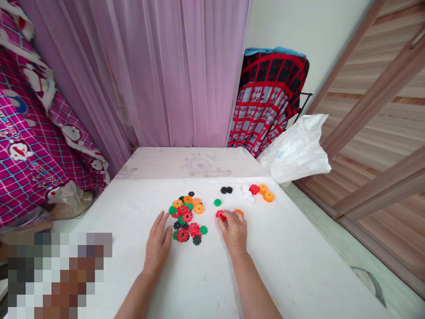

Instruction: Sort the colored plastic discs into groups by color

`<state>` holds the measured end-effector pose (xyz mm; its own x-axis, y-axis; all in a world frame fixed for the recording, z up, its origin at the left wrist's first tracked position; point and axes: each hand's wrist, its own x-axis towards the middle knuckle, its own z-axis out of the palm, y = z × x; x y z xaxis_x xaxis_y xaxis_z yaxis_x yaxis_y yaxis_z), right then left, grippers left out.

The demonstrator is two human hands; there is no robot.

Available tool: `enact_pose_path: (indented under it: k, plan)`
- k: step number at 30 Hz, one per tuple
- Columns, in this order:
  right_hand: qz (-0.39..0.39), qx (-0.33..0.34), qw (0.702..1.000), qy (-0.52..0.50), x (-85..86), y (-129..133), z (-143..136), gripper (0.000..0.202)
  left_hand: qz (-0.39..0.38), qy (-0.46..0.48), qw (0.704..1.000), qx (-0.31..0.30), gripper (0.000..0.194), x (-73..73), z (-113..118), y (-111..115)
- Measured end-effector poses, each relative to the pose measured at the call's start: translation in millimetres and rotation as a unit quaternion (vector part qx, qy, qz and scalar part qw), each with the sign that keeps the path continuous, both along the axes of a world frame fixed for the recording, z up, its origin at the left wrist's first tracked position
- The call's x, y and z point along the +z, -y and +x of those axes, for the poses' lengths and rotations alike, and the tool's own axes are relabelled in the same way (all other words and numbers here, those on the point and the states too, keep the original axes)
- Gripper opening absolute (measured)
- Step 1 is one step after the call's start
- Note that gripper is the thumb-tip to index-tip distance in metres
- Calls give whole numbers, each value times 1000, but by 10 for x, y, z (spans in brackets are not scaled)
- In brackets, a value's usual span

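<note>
My left hand point(158, 239) rests on the table just left of a mixed pile of notched plastic snowflake discs, its fingers extended and holding nothing. The pile has red discs point(182, 235), orange discs point(198, 208), green discs point(203, 230) and black discs point(197, 240), overlapping one another. To the right, my right hand point(235, 230) has its thumb and fingers closed on a red disc point(219, 215) at the table surface. Partly hidden behind those fingers is an orange disc point(239, 213). A single green disc point(217, 202) lies beyond the red one.
Two black discs point(226, 190) sit farther back. White discs point(249, 199), a red cluster point(254, 189) and orange stacks point(268, 196) lie at the back right of the white-covered table point(199, 283). A white plastic bag point(295, 150) stands by the right edge.
</note>
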<state>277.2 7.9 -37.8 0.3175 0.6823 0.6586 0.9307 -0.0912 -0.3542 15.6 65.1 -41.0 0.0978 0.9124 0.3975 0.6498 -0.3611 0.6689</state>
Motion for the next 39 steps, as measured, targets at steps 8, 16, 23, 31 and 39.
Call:
enact_pose_path:
  k: [8,16,23,31,39]
  plan:
    - [-14,-6,1000,4,9,3,7,18,-10,8,1000,3,46,79,-7,-50]
    - [-53,-21,998,1,90,18,-47,15,-12,-3,1000,9,46,109,9,-15]
    - [-46,-21,999,3,119,23,-36,12,-13,-6,1000,5,45,128,21,1]
    - [-50,138,989,-18,269,35,-521,5,0,3,1000,8,43,95,53,-34]
    - [-89,139,986,-3,243,-33,-721,7,9,3,1000,5,44,58,64,-48]
